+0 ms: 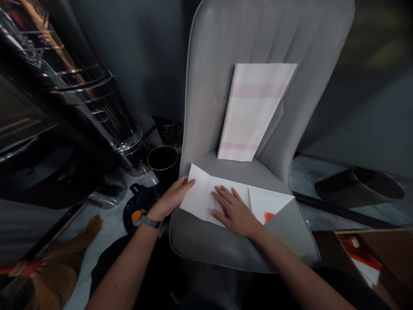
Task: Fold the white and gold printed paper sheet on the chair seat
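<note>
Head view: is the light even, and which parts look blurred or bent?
Head view: uneven light; the white paper under both hands and the grey chair are bright, the surroundings dim. The shiny metal cylinder at left shows glare and blur. Edges bend outward from wide-lens distortion.

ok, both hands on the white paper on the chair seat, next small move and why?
Probably slide the right hand flat along the fold toward the paper's right end. The paper lies partly folded on the grey chair seat, the left hand pinning its left edge, and the right flap with the red mark looks unpressed.
</note>
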Tool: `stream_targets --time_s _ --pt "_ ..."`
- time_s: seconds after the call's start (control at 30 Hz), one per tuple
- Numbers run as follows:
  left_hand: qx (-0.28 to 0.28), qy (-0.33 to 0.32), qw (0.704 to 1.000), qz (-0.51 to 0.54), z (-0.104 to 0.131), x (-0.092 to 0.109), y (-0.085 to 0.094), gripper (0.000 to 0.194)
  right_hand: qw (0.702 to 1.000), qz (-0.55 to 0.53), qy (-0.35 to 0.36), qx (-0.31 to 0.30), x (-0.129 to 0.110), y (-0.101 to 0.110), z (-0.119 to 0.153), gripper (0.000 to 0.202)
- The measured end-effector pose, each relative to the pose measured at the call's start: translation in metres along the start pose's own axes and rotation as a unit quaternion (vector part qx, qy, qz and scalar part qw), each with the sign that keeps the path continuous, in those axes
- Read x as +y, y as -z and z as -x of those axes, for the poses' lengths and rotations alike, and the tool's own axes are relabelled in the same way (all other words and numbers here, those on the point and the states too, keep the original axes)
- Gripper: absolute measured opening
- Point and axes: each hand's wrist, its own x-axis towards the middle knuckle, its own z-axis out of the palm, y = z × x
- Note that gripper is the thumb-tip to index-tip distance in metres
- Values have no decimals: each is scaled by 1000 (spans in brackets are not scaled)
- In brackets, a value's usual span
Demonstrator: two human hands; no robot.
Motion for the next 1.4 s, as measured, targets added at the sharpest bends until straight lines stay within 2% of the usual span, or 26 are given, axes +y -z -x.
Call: stream_targets --time_s 0.13,0.2,0.27,0.37,0.43,0.5,0.6,0.7,0.87,0.93,1.0,1.07,1.13,1.2,1.3,1.4 --pt "70 -4 979 -193 -19 -8 7 34 999 33 -1 3 -10 7 -10 57" --pt "118 -1 963 -242 -23 -9 11 36 999 38 1 7 -12 4 -14 56" --pt "139 3 956 -257 -22 -9 13 38 999 49 5 12 -12 -4 -16 60" --pt "135 21 965 -224 -15 -8 15 45 998 61 14 16 -10 -17 -16 66" --pt "128 34 981 -141 -10 -6 16 57 998 61 13 18 -10 -20 -14 66" --pt "114 43 992 -42 -8 -3 16 64 998 61 13 19 -11 -16 -13 65" --pt "76 67 994 36 -7 1 16 59 998 58 13 24 -16 -4 -12 57" --pt "57 92 994 16 -5 1 15 52 997 63 11 31 -20 8 -13 42" --pt "64 92 985 -133 -3 -6 14 42 996 90 -10 21 -29 14 -13 33" --pt "94 82 975 -186 -5 -11 14 52 997 78 -8 27 -37 13 -10 38" --pt "96 70 969 -217 -8 -14 14 65 998 56 8 38 -46 9 -6 51" --pt "56 48 970 -230 -10 -17 15 72 998 43 25 40 -54 3 -2 70" --pt "10 11 969 -247 -10 -16 17 70 998 48 40 32 -59 -4 2 81" --pt "-16 -25 964 -263 -8 -15 20 70 997 57 53 26 -58 -10 5 80" --pt "-13 -96 949 -302 -7 -14 26 73 995 54 76 35 -53 -16 11 73" --pt "-11 -173 899 -402 -9 -19 30 60 993 37 105 44 -48 -15 19 58"
